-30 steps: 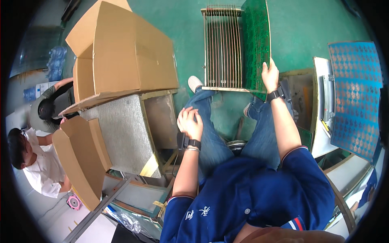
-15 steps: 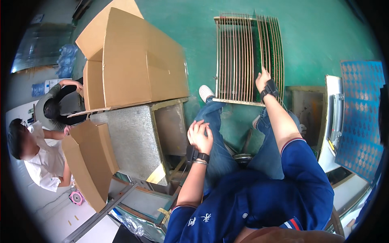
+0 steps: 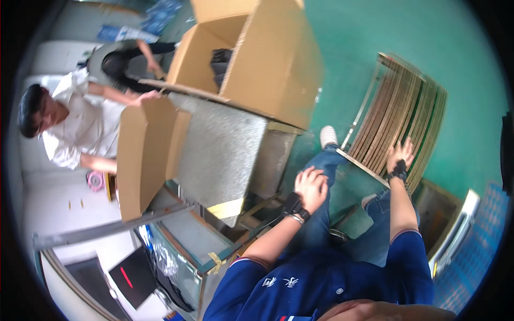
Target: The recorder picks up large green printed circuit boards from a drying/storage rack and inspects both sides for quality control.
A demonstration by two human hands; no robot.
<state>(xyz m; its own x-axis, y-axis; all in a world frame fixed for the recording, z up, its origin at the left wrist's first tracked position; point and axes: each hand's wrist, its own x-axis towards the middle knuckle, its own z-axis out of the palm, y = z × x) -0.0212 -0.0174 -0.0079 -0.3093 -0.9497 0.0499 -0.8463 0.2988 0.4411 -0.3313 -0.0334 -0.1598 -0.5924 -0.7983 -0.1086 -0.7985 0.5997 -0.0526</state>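
Note:
A rack of long, thin slat-like edges [image 3: 388, 117] stands on the green floor in front of me; some blur hides what exactly the slats are. My right hand [image 3: 400, 155] is over the rack's near right part with its fingers spread, and I cannot tell whether it presses on the slats. Nothing shows in that hand. My left hand [image 3: 312, 188] rests near my left knee on the jeans, its fingers stretched out and holding nothing. Both wrists wear black bands.
To the left, a large open cardboard box [image 3: 278, 64] sits on a grey-topped table [image 3: 214, 139], with dark things inside. A person in white [image 3: 83, 112] holds a cardboard piece [image 3: 144, 155]; another person [image 3: 120, 67] bends behind. Blue patterned sheets [image 3: 471, 251] stand at the right.
My head has turned, so the scene is shifted and tilted. My right hand, closed at a slat's edge before, now has spread fingers. The slats lean over more. My left hand stays by my knee.

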